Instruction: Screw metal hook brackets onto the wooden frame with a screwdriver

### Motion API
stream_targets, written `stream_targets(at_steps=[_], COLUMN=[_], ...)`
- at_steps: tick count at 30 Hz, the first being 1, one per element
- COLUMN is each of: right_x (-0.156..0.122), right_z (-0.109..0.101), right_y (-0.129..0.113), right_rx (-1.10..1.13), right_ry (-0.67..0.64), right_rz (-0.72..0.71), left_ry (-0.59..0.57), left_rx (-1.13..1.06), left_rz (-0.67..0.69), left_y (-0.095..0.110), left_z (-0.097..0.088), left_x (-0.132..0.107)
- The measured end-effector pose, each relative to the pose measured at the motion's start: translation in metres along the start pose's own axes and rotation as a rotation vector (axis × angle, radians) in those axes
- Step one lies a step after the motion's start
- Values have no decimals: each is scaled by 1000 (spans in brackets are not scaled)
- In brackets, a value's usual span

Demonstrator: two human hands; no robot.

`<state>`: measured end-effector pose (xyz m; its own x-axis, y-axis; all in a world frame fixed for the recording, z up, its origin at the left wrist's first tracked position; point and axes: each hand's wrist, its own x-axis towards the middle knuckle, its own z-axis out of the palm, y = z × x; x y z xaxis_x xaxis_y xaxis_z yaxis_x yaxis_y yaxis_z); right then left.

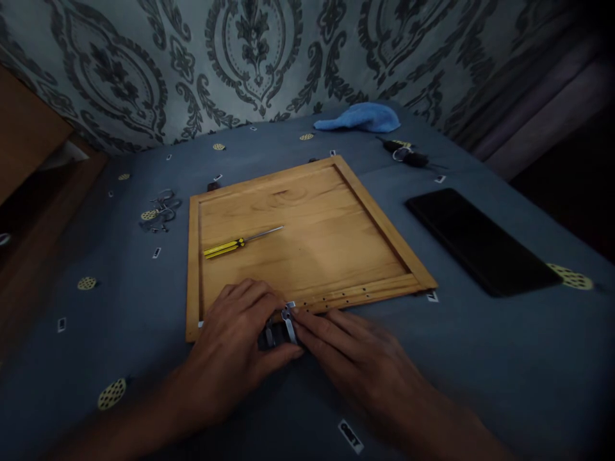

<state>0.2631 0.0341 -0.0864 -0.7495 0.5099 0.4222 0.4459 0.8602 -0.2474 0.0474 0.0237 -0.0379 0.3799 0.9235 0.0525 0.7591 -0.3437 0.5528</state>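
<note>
A wooden tray-like board (384,224) lies on a blue-grey cloth. At its near edge, both my hands meet over a small metal fitting (289,318) with a dark part beneath it. My left hand (235,346) curls around the fitting from the left. My right hand (355,358) pinches it from the right with the fingertips. A yellow-and-black screwdriver (240,242) lies loose on the board, well above my hands. A row of small holes (343,296) runs along the board's near rail.
A black phone or tablet (480,240) lies to the right. A blue cloth (358,118) and a dark key bunch (408,153) sit at the back. Metal rings and hardware (161,208) lie left. Patterned wallpaper rises behind.
</note>
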Motion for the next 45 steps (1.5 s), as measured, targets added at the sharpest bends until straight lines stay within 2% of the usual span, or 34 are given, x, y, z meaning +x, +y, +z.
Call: stream_targets(at_steps=[3, 19, 27, 45], right_x=[-1, 4, 1, 2], right_z=[0, 2, 0, 1], right_y=[0, 0, 0, 0], right_rx=[19, 8, 14, 15], right_ry=[-22, 44, 4, 19], right_rz=[17, 5, 18, 18], left_ry=[-16, -27, -17, -23], left_rx=[2, 6, 18, 11], left_rz=[-11, -22, -18, -28], left_y=[1, 0, 1, 0], left_z=[0, 0, 1, 1], left_x=[0, 0, 1, -1])
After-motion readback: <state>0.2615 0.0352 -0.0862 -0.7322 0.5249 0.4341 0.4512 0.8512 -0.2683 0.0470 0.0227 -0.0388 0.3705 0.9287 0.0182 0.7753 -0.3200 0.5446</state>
